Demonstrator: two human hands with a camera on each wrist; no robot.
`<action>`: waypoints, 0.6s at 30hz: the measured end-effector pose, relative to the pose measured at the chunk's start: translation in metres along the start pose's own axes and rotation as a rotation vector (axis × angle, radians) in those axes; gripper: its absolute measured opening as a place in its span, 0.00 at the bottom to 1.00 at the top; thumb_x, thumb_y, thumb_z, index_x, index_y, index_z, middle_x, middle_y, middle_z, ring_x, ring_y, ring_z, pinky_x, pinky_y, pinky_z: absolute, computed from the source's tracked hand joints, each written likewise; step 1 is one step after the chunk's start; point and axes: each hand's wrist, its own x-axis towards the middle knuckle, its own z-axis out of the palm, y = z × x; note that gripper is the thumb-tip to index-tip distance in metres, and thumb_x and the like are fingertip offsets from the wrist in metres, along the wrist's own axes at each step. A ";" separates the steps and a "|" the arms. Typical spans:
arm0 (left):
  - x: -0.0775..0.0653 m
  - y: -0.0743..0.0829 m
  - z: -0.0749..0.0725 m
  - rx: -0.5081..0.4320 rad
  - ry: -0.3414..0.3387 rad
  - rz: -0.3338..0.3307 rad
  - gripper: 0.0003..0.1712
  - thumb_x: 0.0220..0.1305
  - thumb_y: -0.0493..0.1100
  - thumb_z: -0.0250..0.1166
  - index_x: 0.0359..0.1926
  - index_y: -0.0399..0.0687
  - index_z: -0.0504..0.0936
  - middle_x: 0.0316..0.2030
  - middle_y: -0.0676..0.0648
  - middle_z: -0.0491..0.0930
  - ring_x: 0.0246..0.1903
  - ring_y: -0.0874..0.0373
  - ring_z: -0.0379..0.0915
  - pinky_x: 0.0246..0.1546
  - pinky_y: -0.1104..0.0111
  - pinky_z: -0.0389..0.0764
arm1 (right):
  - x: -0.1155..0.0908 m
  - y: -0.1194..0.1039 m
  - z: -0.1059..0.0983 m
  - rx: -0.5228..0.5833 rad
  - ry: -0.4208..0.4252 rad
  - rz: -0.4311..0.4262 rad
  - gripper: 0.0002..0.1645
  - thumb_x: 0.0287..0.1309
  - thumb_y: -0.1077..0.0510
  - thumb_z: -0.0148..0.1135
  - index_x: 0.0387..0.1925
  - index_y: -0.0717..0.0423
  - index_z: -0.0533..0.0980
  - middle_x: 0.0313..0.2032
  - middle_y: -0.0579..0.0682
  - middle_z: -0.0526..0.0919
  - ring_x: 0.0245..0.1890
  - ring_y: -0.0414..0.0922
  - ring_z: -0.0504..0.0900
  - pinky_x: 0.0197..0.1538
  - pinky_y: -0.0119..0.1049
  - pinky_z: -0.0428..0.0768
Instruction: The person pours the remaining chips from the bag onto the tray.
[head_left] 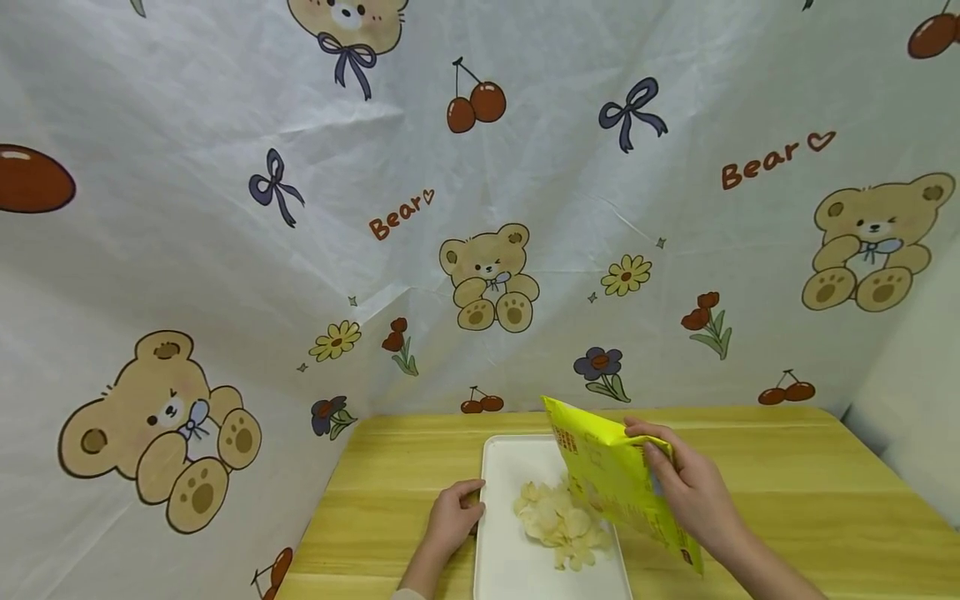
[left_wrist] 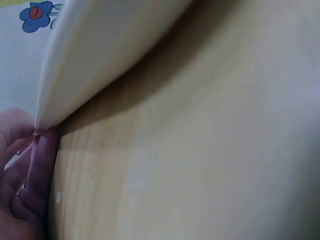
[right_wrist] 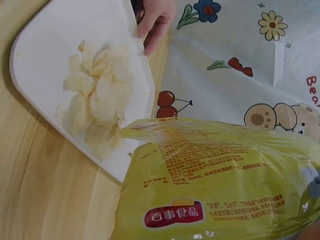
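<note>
A white rectangular tray (head_left: 517, 454) stands on the wooden table, with a pile of pale potato chips (head_left: 551, 517) in its middle. My left hand (head_left: 452, 518) is at the tray's left edge; in the left wrist view its thumb and fingers (left_wrist: 45, 155) pinch the rim. Above the right side of the tray, my right hand (head_left: 693, 483) grips a yellow chip bag (head_left: 607, 467) by its upper right part. The bag is tilted, its side overlapping the chips in the head view. Red and white print (right_wrist: 174, 215) shows on the bag in the right wrist view.
The wooden table (head_left: 795, 492) extends on both sides of the tray. A white sheet (head_left: 562, 192) printed with bears, bows, cherries and flowers hangs behind the table and along its left side.
</note>
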 end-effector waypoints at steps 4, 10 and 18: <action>0.000 -0.001 0.000 -0.005 0.001 -0.005 0.24 0.58 0.33 0.63 0.58 0.41 0.78 0.24 0.47 0.79 0.18 0.62 0.74 0.18 0.71 0.79 | 0.000 0.003 -0.002 -0.022 0.005 0.030 0.18 0.74 0.51 0.41 0.55 0.45 0.73 0.63 0.52 0.74 0.08 0.31 0.48 0.11 0.30 0.63; 0.000 -0.003 -0.001 0.003 -0.001 -0.013 0.24 0.58 0.33 0.62 0.58 0.42 0.78 0.28 0.46 0.81 0.19 0.60 0.75 0.19 0.70 0.79 | 0.000 0.007 -0.004 -0.029 0.015 0.032 0.18 0.74 0.51 0.41 0.56 0.46 0.73 0.62 0.52 0.75 0.07 0.33 0.51 0.11 0.31 0.62; 0.000 -0.003 0.000 -0.002 -0.001 -0.016 0.24 0.58 0.33 0.63 0.58 0.42 0.78 0.27 0.46 0.81 0.20 0.60 0.75 0.19 0.70 0.79 | -0.002 0.012 -0.007 -0.058 0.053 0.010 0.18 0.74 0.52 0.41 0.56 0.45 0.73 0.62 0.52 0.75 0.06 0.32 0.52 0.10 0.32 0.62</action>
